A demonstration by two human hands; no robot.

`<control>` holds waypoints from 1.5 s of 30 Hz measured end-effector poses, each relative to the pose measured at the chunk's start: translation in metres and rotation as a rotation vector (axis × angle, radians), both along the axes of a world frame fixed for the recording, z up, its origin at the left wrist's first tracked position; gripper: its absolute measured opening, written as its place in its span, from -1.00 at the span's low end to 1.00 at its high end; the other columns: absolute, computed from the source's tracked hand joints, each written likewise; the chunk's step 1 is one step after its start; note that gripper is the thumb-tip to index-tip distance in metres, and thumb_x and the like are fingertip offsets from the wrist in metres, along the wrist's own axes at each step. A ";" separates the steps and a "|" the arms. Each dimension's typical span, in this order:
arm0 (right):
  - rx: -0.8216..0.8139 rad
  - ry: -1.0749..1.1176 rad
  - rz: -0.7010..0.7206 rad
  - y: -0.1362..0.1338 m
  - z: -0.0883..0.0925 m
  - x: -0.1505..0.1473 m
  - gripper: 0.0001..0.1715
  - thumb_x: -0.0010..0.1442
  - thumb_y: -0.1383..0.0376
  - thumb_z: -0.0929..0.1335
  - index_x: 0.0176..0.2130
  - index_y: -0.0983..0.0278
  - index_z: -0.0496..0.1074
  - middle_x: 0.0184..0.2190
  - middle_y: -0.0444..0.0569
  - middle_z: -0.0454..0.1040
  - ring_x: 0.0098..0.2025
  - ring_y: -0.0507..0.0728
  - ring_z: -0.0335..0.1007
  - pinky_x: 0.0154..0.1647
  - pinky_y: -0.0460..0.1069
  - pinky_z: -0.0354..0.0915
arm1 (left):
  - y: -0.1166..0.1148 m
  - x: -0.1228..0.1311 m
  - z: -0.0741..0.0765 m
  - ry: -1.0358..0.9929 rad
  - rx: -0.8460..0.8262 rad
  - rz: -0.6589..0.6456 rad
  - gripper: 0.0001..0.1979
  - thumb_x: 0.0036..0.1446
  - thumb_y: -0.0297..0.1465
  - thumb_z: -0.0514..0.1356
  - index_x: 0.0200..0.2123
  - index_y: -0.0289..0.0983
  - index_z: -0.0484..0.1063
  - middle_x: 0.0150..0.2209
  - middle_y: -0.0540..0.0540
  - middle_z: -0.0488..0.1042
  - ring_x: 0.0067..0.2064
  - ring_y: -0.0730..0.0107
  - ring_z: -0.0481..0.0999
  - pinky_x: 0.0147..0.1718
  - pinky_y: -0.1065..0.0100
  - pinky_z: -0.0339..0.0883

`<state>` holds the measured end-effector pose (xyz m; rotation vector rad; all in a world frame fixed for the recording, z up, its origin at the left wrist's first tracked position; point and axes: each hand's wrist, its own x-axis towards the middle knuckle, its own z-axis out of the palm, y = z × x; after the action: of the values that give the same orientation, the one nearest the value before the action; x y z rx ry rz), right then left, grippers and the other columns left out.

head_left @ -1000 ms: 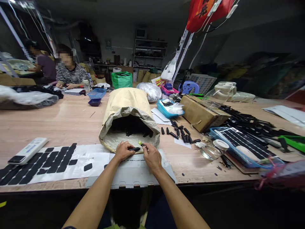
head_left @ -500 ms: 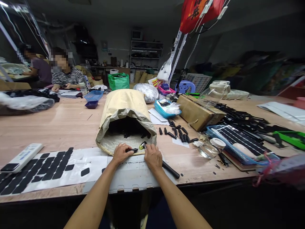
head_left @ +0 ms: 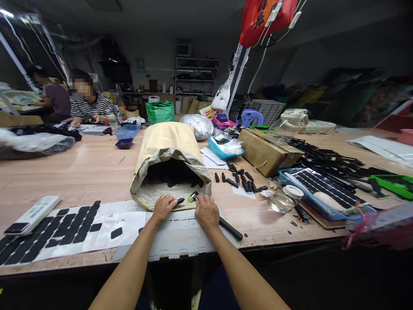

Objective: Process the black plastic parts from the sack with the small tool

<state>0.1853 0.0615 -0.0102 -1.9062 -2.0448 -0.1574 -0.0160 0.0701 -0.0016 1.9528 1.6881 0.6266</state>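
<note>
My left hand (head_left: 164,207) is closed on a small black cylindrical part (head_left: 180,201) at the lip of an open paper sack (head_left: 169,133). Several dark pieces show dimly inside the sack's mouth. Just right of it, my right hand (head_left: 207,210) wraps around a small hammer with a yellow-green and metal head (head_left: 192,196); its black handle (head_left: 231,228) sticks out below the palm toward the table edge. Both hands rest over a grey board (head_left: 177,241) in front of the sack. The hammer head lies near the black part, with a small gap visible between them.
Several similar black parts (head_left: 244,184) lie to the right, beside a cardboard box (head_left: 267,150) and a glass jar (head_left: 280,203). At left, a sheet of black pads (head_left: 80,228) lies under a white device (head_left: 32,215). A co-worker in stripes (head_left: 93,106) sits across the table.
The view has shifted slightly. My left hand and the black part sit a touch further left and higher, while my right hand keeps its hold on the hammer.
</note>
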 end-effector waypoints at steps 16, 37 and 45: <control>0.000 0.008 0.004 0.001 0.000 0.000 -0.74 0.29 0.29 0.22 -0.06 0.20 0.40 -0.15 0.06 0.42 -0.11 0.20 0.27 -0.21 0.02 0.15 | 0.003 -0.003 -0.006 0.068 0.055 -0.037 -0.61 0.31 -0.27 -0.08 -0.40 -0.20 0.48 -0.27 -0.06 0.50 -0.17 0.26 0.34 -0.11 0.25 0.17; -0.001 -0.008 -0.012 0.002 0.000 -0.001 -0.75 0.28 0.29 0.22 -0.09 0.21 0.40 -0.14 0.09 0.43 -0.11 0.21 0.28 -0.21 0.03 0.16 | -0.013 0.006 0.021 0.027 0.040 -0.058 -0.57 0.31 -0.31 -0.13 -0.54 -0.22 0.34 -0.38 -0.09 0.44 -0.22 0.26 0.33 -0.10 0.24 0.17; -0.009 -0.010 -0.011 -0.001 0.003 -0.001 -0.77 0.29 0.30 0.21 -0.12 0.22 0.39 -0.14 0.11 0.43 -0.11 0.22 0.29 -0.22 0.04 0.16 | -0.172 0.033 0.014 -0.760 -0.690 -0.349 -0.58 0.17 0.03 0.11 -0.37 -0.23 0.36 -0.44 -0.06 0.51 -0.38 0.31 0.49 -0.34 0.32 0.30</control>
<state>0.1845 0.0609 -0.0070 -1.9262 -2.0454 -0.1610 0.0169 -0.1017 0.0129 1.2291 0.8869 0.4713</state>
